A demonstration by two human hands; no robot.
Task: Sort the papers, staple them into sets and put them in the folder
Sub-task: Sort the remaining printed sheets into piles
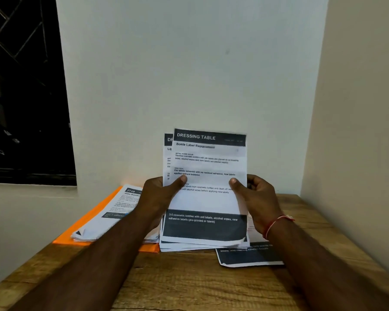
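At the far left a dark window (pixel 25 90) with a diagonal lattice is set into the pale wall (pixel 189 63). Below and to the right of it, an orange folder (pixel 92 223) lies flat on the left part of the wooden surface (pixel 189 283). A stack of papers (pixel 112 212), printed side up, rests on the folder, its near corners slightly curled.

The left hand (pixel 160 194) reaches over that stack. It grips the left edge of a sheaf of papers (pixel 209 167), with the thumb pressed on the front and the fingers curled behind. The sheaf is held upright in the middle of the view, facing the person. Its top sheet is headed "DRESSING TABLE" and "Bottle Label Replacement", and a second sheet peeks out behind it, offset to the left. The lower edges fan out close to the surface; whether they touch it cannot be told.

The right hand (pixel 254 194) holds the right edge of the same sheaf in the same way, thumb in front and fingers curled behind. A red thread (pixel 276 223) circles its wrist. Just beyond the sheaf's lower right corner, a loose sheet (pixel 249 257) with a dark band lies flat on the surface, partly hidden by the right forearm.
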